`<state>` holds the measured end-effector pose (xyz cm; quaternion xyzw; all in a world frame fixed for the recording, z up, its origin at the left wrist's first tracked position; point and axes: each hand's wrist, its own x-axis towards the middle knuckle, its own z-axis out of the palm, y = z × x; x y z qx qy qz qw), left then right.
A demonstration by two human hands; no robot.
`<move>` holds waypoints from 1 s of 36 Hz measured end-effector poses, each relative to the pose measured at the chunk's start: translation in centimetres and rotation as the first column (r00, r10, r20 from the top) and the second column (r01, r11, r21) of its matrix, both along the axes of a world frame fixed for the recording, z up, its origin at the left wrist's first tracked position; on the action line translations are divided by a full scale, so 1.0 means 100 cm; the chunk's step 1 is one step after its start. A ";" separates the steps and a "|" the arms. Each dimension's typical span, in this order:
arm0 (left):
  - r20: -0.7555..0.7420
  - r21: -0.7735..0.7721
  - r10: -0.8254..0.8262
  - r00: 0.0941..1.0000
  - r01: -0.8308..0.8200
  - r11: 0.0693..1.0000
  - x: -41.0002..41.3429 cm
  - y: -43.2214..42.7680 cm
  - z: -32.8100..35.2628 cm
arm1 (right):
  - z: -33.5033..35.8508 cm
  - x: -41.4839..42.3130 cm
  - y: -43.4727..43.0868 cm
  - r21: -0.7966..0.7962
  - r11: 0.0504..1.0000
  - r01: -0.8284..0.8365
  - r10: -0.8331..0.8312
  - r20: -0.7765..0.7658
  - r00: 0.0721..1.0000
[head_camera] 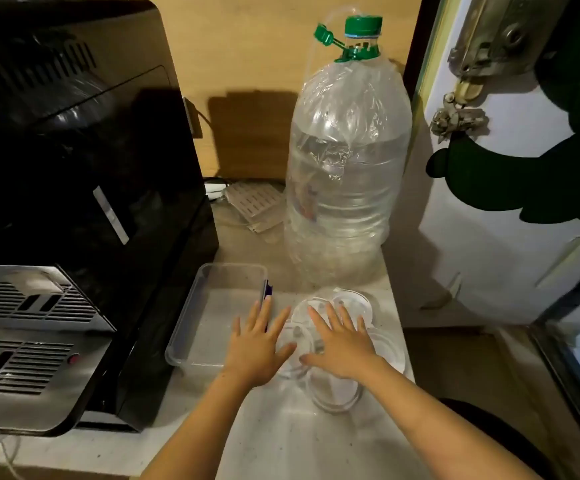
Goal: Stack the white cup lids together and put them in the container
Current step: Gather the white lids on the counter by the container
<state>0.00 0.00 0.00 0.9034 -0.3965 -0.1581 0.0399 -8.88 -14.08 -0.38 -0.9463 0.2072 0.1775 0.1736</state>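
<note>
A pale stone counter [281, 445] is seen in a dim room, with a wooden wall behind it. At the far left a big black machine [74, 150] is stood on the counter, with a silver grille tray [29, 334] at its front. Just beside the machine, a clear plastic container [191, 327] is set down. Nothing can be seen inside it but its bare floor. A dark blue clip [267, 292] is seen on its right rim.

The left hand [259, 348] is stretched forward with the palm down and the fingers spread wide. It is held flat and nothing is gripped by it. Its fingertips reach the right rim of the container, and its thumb is pointed at the lids.

Next, the white cup lids [354, 303] are spread on the counter, just right of the container. They are laid flat and some edges overlap. None are in the container.

The right hand [342, 344] is laid over the lids, palm down, with the fingers spread. It is open too, and no lid is pinched. Whether the lids are pressed or only covered cannot be told.

Behind the lids a big clear water bottle [347, 174] with a green cap [363, 27] is stood upright. At the far right a white door [510, 237] is seen.
</note>
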 end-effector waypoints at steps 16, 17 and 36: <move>-0.139 -0.188 0.195 0.971 -0.220 0.957 0.014 0.024 0.012 | -0.019 0.043 0.036 -0.202 0.930 -0.306 0.312 -0.004 0.950; -0.141 -0.189 0.201 0.969 -0.226 0.956 0.014 0.025 0.011 | -0.019 0.045 0.036 -0.202 0.932 -0.302 0.309 0.003 0.951; -0.408 -0.469 0.189 0.893 -0.383 0.796 0.016 0.018 0.034 | 0.028 0.033 0.008 -0.178 0.946 -0.271 0.305 0.211 0.928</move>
